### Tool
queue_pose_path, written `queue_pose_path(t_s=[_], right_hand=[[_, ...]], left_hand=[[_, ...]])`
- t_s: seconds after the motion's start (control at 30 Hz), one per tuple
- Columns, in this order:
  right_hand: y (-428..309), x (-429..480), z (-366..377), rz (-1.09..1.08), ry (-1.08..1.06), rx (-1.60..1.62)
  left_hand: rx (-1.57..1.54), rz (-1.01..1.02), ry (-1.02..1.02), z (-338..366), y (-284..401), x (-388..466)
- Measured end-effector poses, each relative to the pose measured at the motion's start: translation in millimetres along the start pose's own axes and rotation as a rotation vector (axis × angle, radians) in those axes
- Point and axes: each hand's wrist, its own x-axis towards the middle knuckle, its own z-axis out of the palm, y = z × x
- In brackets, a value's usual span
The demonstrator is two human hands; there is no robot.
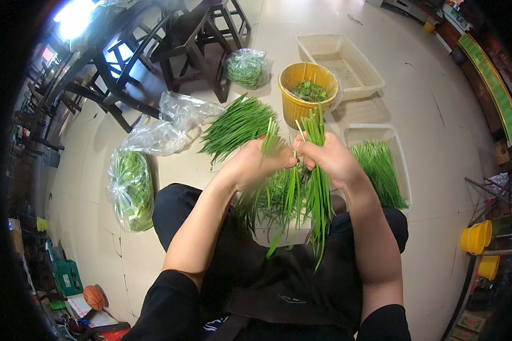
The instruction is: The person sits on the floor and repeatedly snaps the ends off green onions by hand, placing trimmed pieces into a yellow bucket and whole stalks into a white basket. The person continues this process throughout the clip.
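My left hand [262, 160] grips a small bunch of green garlic chives [272, 133], with pale stem ends pointing up. In my right hand [324, 155] is a second bunch of chives [318, 192], its leaves hanging down toward my lap. The thumbs and fingers of both hands meet around a few stems between the bunches. Below them, loose chive scraps [277, 192] lie on the floor between my legs, partly hidden by the hands. A large pile of chives [239, 125] rests on the tiles, ahead and left of my left hand.
A yellow bin [301, 108] holds green trimmings. To the right, a white plastic basket [403, 179] contains chives; another white basket [358, 79] stands behind the bin. Bagged leafy greens [132, 192], a bag of greens [246, 70] and dark wooden stools [187, 47] are on the left.
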Motion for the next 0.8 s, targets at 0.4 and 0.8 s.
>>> queue_pose_path(t_s=[0.4,0.8], right_hand=[[5,4,6,0.061,-0.017,-0.069],[6,1,5,0.108,0.125,0.025]], left_hand=[[-0.379,-0.033,0.113,-6,-10,9],[-0.161,-0.012,0.428,-16,-19,8]])
